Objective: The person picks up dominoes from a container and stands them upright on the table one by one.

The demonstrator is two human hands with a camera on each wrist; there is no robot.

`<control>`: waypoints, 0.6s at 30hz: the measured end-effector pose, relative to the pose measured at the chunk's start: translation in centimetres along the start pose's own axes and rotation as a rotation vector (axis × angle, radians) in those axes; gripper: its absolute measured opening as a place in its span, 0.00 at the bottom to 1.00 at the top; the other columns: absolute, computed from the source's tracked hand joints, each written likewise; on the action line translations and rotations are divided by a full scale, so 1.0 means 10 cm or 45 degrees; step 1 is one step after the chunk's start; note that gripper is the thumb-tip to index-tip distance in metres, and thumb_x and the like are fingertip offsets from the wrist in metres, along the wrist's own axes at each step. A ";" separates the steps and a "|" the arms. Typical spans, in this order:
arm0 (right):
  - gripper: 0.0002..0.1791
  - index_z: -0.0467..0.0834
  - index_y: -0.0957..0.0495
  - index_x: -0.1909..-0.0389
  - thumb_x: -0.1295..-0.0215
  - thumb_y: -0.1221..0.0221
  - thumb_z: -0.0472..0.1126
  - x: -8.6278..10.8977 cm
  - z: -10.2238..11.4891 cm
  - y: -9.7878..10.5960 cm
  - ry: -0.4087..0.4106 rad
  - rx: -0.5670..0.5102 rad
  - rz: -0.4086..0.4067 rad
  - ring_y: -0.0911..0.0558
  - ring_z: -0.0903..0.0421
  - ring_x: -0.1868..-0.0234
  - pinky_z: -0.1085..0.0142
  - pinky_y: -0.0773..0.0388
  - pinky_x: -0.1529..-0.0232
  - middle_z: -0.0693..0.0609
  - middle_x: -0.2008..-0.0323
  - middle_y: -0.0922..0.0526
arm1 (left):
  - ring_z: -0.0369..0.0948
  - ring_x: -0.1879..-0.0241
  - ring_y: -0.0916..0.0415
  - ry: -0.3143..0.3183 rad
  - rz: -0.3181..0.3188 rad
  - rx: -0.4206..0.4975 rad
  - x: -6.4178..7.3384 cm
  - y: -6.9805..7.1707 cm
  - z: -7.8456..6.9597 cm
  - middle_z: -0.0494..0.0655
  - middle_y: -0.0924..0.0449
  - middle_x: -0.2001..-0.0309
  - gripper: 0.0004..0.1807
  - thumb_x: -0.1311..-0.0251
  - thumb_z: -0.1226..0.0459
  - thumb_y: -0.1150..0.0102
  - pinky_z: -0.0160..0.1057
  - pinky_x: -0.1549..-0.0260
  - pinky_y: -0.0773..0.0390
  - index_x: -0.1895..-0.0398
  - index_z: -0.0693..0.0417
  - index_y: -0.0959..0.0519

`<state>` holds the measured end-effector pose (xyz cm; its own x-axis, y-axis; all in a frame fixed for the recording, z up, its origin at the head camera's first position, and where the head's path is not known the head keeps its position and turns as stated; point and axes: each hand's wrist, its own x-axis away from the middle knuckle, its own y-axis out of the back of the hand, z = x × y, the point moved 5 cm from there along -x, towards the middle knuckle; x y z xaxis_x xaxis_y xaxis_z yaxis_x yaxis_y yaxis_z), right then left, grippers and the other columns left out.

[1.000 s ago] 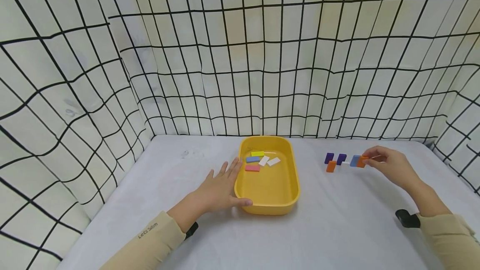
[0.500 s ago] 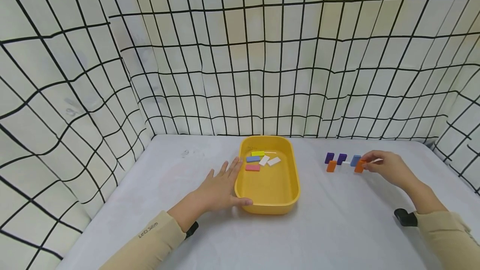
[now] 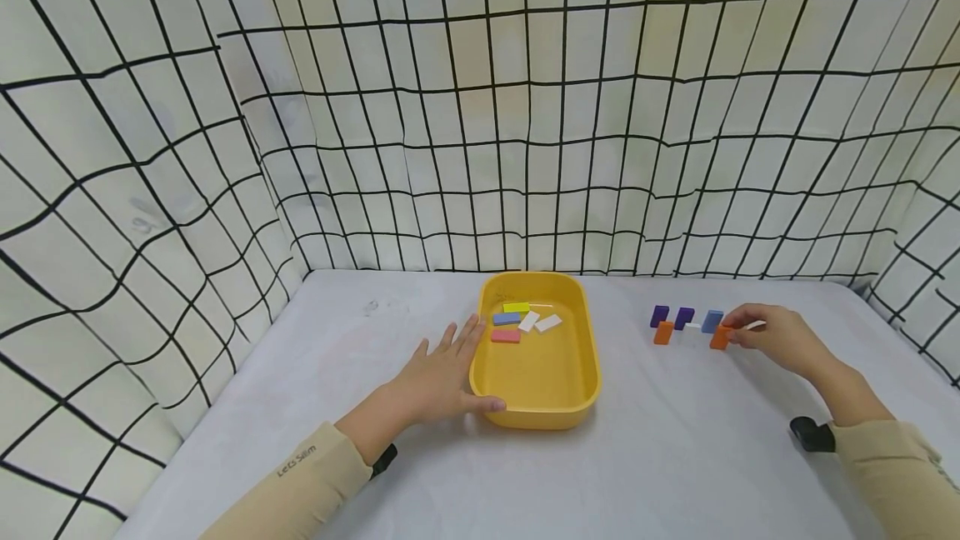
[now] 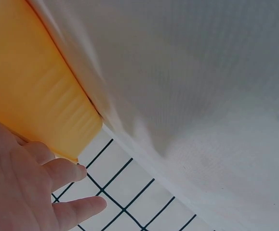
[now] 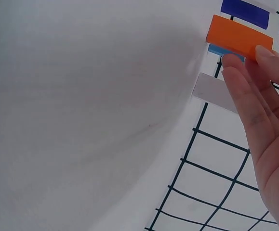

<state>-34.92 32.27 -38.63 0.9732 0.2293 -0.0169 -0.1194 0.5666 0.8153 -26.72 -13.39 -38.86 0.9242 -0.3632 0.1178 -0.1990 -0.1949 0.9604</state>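
Observation:
My right hand (image 3: 780, 340) pinches an orange domino (image 3: 720, 337) by its upper right part, between thumb and finger. It stands upright just in front of a blue domino (image 3: 712, 322). In the right wrist view the orange domino (image 5: 238, 36) hides most of the blue one (image 5: 224, 52); a white domino (image 5: 214, 91) stands beside the fingers. My left hand (image 3: 438, 377) rests on the left rim of a yellow plastic tub (image 3: 547, 419), fingers spread and straight. The left wrist view shows this hand (image 4: 28, 187) against the tub's outer wall (image 4: 47, 86).
To the left of the right hand stand two purple dominoes (image 3: 659, 316), another orange domino (image 3: 663, 332) and a white one (image 3: 692, 329). Inside the tub lie a yellow (image 3: 516, 307), a blue (image 3: 506, 318), a pink (image 3: 506, 337) and two white dominoes (image 3: 548, 322). Black-gridded cloth walls (image 3: 540, 123) enclose the white table.
My right hand has brought the orange domino down and slightly nearer me, so more of the blue domino shows behind it. The left hand and tub have stayed put.

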 end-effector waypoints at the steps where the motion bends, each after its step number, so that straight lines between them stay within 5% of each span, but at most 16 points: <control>1: 0.11 0.32 0.19 0.51 0.31 0.38 0.33 0.00 0.00 0.00 -0.002 0.000 0.002 0.19 0.32 0.52 0.43 0.18 0.52 0.34 0.53 0.19 | 0.57 0.20 0.60 0.000 -0.001 -0.001 0.00 0.00 0.00 0.47 0.64 0.16 0.67 0.45 0.28 0.39 0.69 0.29 0.56 0.16 0.53 0.61; 14: 0.14 0.30 0.22 0.46 0.28 0.40 0.32 0.07 -0.05 0.10 0.019 0.031 -0.068 0.19 0.31 0.49 0.40 0.19 0.51 0.32 0.50 0.18 | 0.57 0.20 0.61 0.014 0.015 0.000 -0.01 -0.01 0.01 0.47 0.64 0.16 0.67 0.45 0.27 0.40 0.69 0.29 0.56 0.16 0.52 0.61; 18: 0.13 0.28 0.23 0.45 0.26 0.41 0.31 0.09 0.04 0.16 0.073 0.015 -0.134 0.16 0.35 0.53 0.48 0.16 0.53 0.32 0.52 0.17 | 0.57 0.20 0.61 0.010 0.017 0.001 -0.01 0.00 0.00 0.48 0.65 0.16 0.67 0.45 0.28 0.40 0.70 0.29 0.56 0.16 0.53 0.61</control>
<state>-34.16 33.10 -37.11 0.9674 0.2139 -0.1355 -0.0144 0.5805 0.8141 -26.78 -13.37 -38.89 0.9242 -0.3583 0.1323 -0.2112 -0.1908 0.9586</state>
